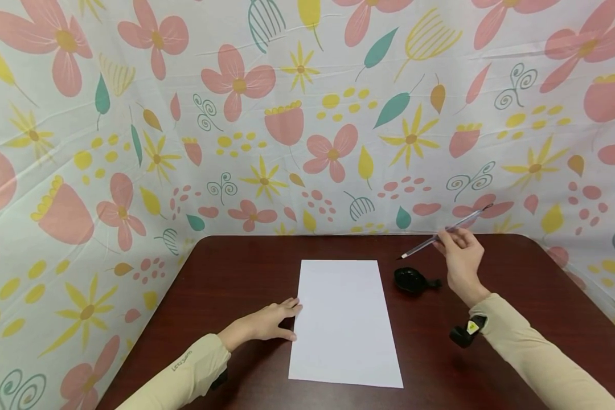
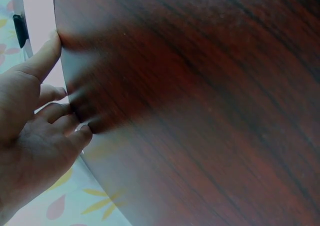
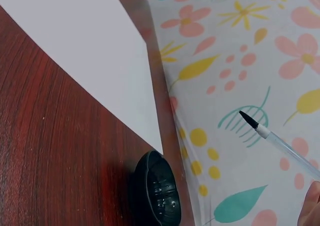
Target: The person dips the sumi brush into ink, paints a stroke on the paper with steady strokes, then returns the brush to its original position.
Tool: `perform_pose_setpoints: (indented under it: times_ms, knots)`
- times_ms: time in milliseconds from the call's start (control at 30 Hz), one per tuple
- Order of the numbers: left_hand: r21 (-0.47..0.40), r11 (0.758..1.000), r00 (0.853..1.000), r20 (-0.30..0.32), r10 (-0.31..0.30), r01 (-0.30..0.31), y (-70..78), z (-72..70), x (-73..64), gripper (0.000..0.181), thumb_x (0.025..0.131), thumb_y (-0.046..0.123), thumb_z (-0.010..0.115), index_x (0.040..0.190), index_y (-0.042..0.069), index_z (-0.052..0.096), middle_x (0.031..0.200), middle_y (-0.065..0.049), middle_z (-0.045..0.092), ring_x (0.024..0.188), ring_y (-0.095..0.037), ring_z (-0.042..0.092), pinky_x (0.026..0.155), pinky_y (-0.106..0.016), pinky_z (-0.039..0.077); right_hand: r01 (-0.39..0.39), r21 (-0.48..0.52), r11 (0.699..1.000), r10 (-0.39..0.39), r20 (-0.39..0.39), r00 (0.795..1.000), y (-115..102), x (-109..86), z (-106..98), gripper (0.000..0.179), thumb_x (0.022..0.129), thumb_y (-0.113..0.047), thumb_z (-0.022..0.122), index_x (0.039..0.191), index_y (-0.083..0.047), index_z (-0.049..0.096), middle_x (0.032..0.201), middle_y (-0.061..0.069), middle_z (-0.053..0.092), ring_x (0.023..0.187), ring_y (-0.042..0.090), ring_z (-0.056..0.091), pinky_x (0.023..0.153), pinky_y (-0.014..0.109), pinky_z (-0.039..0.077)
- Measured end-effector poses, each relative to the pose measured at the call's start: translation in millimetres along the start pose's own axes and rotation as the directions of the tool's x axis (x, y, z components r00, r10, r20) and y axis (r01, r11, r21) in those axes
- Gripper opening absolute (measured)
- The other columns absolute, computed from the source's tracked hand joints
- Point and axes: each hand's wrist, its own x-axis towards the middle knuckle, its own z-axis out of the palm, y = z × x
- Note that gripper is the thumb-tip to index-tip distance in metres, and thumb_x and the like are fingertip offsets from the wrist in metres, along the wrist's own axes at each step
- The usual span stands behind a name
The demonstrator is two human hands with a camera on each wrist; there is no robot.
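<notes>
A blank white sheet of paper (image 1: pixel 344 324) lies on the dark wooden table. My left hand (image 1: pixel 269 322) rests at its left edge, thumb and fingertips touching the paper's side; the left wrist view shows the same hand (image 2: pixel 42 111) with its fingers lightly bent. Above the far right of the table, my right hand (image 1: pixel 460 259) pinches a clear-handled paintbrush (image 1: pixel 424 245). The brush (image 3: pixel 285 148) points its dark tip down and left, in the air. Below that tip sits a small black dish (image 1: pixel 411 280) with a short handle; its hollow inside (image 3: pixel 164 188) shows in the right wrist view.
The reddish-brown table (image 1: pixel 236 273) has rounded far corners. Behind it and along the left hangs a white cloth (image 1: pixel 297 188) printed with flowers and leaves. A black wrist device (image 1: pixel 465 333) hangs under the right sleeve.
</notes>
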Motion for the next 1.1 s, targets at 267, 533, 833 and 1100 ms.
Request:
perform_pose_setpoints:
  times_ms: [267,533,833,1100]
  knots:
    - [-0.006,1.000,1.000,0.003,0.000,0.000,0.4,0.2,-1.0,0.075,0.089,0.033,0.068,0.149,0.002,0.035,0.158,-0.019,0.027,0.147,-0.033,0.024,0.113,-0.049,0.032,-0.021,-0.006,1.000,0.021,0.000,1.000,2.4,-1.0,2.3,0.016,0.086,0.004,0.067,0.098,0.001,0.056,0.077,0.003,0.065,0.069,0.013,0.067,0.066,0.024,0.058]
    - [-0.025,1.000,1.000,0.012,-0.017,0.017,2.0,-1.5,-2.1,0.074,0.090,0.033,0.067,0.149,0.003,0.034,0.159,-0.017,0.025,0.148,-0.032,0.022,0.114,-0.049,0.031,-0.022,0.000,1.000,0.022,0.014,1.000,1.9,-1.7,5.3,0.017,0.087,0.002,0.067,0.100,0.002,0.057,0.078,0.003,0.065,0.072,0.012,0.068,0.068,0.025,0.058]
    - [-0.020,1.000,1.000,-0.002,-0.009,0.009,2.2,-0.1,-2.6,0.074,0.090,0.032,0.068,0.149,0.002,0.035,0.158,-0.018,0.026,0.148,-0.032,0.023,0.113,-0.048,0.032,-0.056,0.018,0.998,0.056,0.003,0.998,1.3,-4.3,11.4,0.014,0.087,0.005,0.065,0.097,0.001,0.056,0.077,0.002,0.065,0.070,0.013,0.066,0.066,0.024,0.058]
    - [-0.015,1.000,1.000,-0.006,-0.005,0.005,1.7,0.9,-2.3,0.074,0.090,0.032,0.068,0.148,0.002,0.036,0.158,-0.018,0.027,0.148,-0.033,0.023,0.113,-0.048,0.032,-0.060,0.016,0.998,0.060,-0.002,0.998,4.0,-5.4,14.5,0.016,0.086,0.003,0.067,0.094,-0.001,0.054,0.078,0.002,0.063,0.069,0.012,0.065,0.066,0.023,0.058]
